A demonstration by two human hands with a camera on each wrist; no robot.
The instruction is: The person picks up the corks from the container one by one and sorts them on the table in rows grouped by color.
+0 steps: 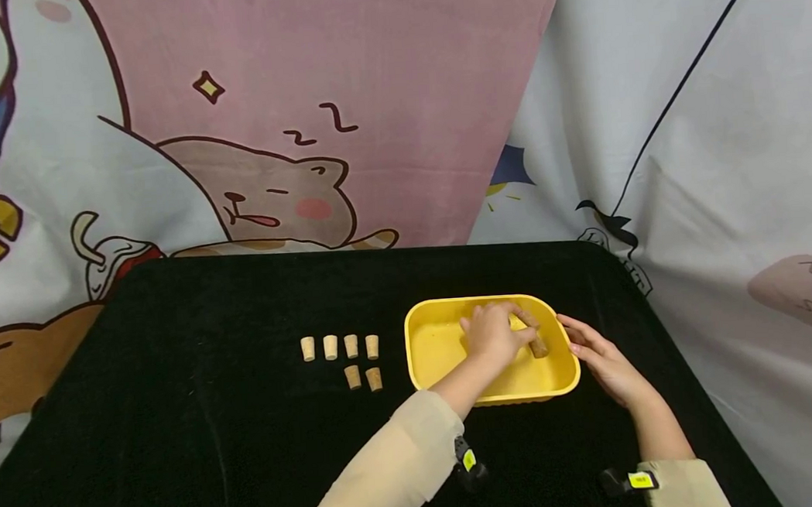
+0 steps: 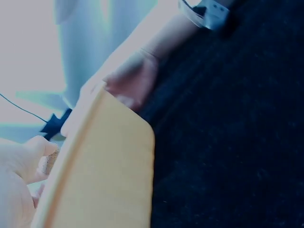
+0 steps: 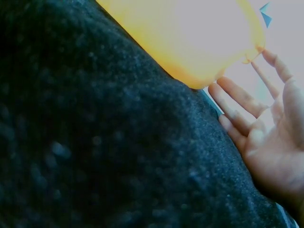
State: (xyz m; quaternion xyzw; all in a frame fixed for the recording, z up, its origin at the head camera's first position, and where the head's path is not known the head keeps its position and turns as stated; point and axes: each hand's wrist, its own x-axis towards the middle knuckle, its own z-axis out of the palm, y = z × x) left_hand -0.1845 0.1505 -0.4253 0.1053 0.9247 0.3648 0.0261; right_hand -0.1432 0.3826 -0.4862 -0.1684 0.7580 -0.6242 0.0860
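A yellow plastic basin (image 1: 430, 360) stands on the black cloth, with cork stoppers (image 1: 539, 347) at its right end. My left hand (image 1: 492, 333) reaches inside it, thumb and forefinger at a cork. In the left wrist view that cork (image 2: 51, 161) shows between the thumb and a finger of the left hand (image 2: 19, 175), partly hidden by the basin wall (image 2: 109, 161). At the basin's right rim, my right hand (image 1: 608, 361) touches the outside with extended fingers. The right wrist view shows this right hand (image 3: 270, 128) with fingers spread, palm facing the basin (image 3: 190, 57).
Left of the basin, several tapered corks (image 1: 330, 347) stand in a row, with two more corks (image 1: 363, 378) in front of the row's right end. Behind the black-covered table (image 1: 179, 422) hangs a printed cartoon curtain (image 1: 404, 106).
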